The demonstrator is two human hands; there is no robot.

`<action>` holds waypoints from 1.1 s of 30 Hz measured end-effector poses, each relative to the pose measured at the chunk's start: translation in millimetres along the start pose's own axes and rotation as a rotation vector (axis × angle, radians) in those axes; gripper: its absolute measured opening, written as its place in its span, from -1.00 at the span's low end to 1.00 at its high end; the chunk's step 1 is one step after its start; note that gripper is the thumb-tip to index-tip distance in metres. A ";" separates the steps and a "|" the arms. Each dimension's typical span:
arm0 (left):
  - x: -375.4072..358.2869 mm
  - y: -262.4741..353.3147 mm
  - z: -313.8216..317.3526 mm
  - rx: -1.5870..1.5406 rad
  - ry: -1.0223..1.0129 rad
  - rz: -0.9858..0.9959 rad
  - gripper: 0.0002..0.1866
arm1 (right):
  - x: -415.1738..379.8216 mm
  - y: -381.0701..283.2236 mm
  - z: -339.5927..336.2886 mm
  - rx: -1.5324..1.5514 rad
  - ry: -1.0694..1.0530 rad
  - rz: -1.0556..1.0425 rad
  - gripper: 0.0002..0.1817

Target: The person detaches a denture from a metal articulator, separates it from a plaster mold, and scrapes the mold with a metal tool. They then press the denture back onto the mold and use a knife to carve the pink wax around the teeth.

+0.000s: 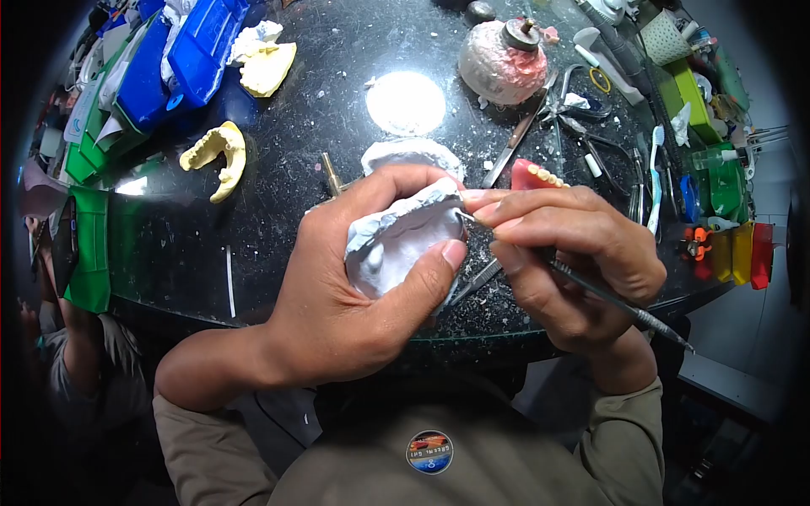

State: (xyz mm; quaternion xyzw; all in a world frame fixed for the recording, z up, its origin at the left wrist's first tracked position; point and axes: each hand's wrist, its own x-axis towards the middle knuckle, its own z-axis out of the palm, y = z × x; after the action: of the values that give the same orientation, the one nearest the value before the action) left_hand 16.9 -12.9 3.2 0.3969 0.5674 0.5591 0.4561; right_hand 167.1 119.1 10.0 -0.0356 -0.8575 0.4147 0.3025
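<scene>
A white plaster dental cast (405, 249) is tilted up in my left hand (342, 287), the thumb pressed on its inner face and the fingers behind its far rim. My right hand (582, 257) grips a thin metal carving tool (612, 299) like a pen. The tool's fine tip meets the cast's right rim, and the fingertips are close beside it. Just behind the cast lies another white plaster piece (409, 154). A pink denture base with teeth (536, 175) rests beyond my right hand. A metal blade (478, 280) shows partly below the cast.
Blue bins (207, 51) and green bins stand at the left. A yellow cast (221, 160) is near them. A round burner-like flask (504, 63), a knife (510, 148), pliers and a toothbrush (656, 177) lie at the right. White crumbs dot the black table. Another person sits far left.
</scene>
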 end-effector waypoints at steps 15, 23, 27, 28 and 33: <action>-1.7 1.1 3.2 0.036 0.036 -0.021 -0.64 | -2.2 0.3 4.5 -0.005 0.032 -0.026 -0.83; -1.5 -2.4 2.5 0.063 0.017 0.037 -0.64 | -3.0 1.0 4.9 -0.001 0.048 -0.033 -0.83; -1.7 -1.4 3.0 0.048 0.023 0.008 -0.64 | -2.9 1.3 5.1 0.005 0.047 -0.036 -0.83; -1.5 1.2 3.7 0.038 0.026 -0.026 -0.64 | -3.0 1.0 4.7 -0.003 0.042 -0.034 -0.82; -0.5 -1.8 2.0 0.022 0.017 0.011 -0.62 | -3.1 0.7 4.0 -0.001 0.038 -0.031 -0.83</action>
State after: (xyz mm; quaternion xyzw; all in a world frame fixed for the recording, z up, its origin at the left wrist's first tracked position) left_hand 19.1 -12.9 1.5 0.4002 0.5752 0.5589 0.4435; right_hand 167.3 115.9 6.1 -0.0304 -0.8522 0.4087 0.3252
